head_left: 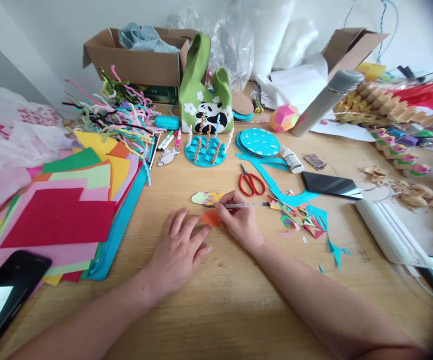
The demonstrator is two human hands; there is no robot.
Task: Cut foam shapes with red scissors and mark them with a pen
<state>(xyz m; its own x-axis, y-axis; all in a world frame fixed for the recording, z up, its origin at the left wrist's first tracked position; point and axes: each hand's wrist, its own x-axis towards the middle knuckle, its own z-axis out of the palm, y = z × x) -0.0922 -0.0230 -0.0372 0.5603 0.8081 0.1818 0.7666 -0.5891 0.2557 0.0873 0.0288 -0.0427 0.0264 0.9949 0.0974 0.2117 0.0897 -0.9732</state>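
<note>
My right hand (pixel 240 222) is closed round a slim pen (pixel 244 205), which points left over the table. Under its fingers lies a small orange paper piece (pixel 210 217); part of it is covered. My left hand (pixel 182 246) rests flat on the wood with fingers spread, its fingertips beside the orange piece's left edge. Just beyond both hands sit small cut pieces of pale green and yellow paper (pixel 203 198). Red-handled scissors (pixel 252 182) lie behind my right hand, and colourful paper scraps (pixel 301 217) are to its right.
Coloured sheets (pixel 58 215) and a phone (pixel 9 290) lie left. At the back stand a green panda bag (pixel 189 95) and a blue disc with twisted sticks (pixel 205 152). Rightward are a glue bottle (pixel 292 160), a black phone (pixel 331 185), a flask (pixel 325 105) and a white device (pixel 392 235).
</note>
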